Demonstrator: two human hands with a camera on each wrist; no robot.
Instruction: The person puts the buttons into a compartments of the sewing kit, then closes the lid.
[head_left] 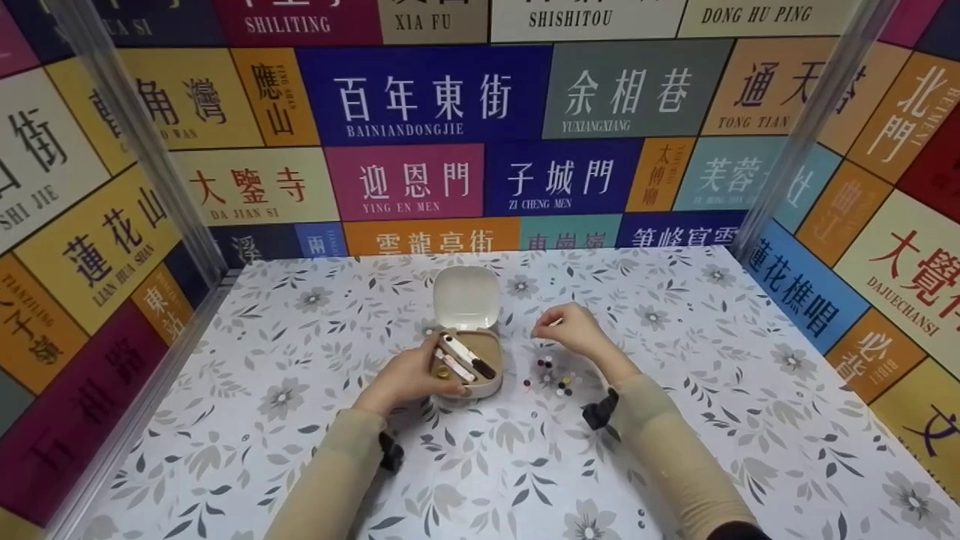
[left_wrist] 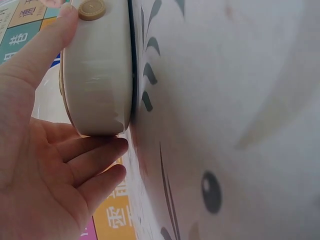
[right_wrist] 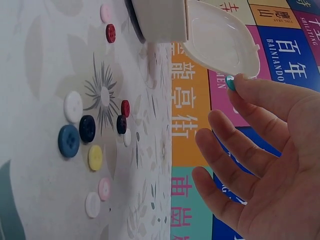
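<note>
My left hand (head_left: 409, 377) gripped the beige case (head_left: 471, 369), white lid open; my right hand (head_left: 574, 328) pinched a teal button (right_wrist: 230, 83) in its fingers.

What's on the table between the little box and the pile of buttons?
Nothing much: in the head view, only bare flowered tablecloth separates the open box from the buttons. The right wrist view shows one red button and one pink button close beside the box.
</note>
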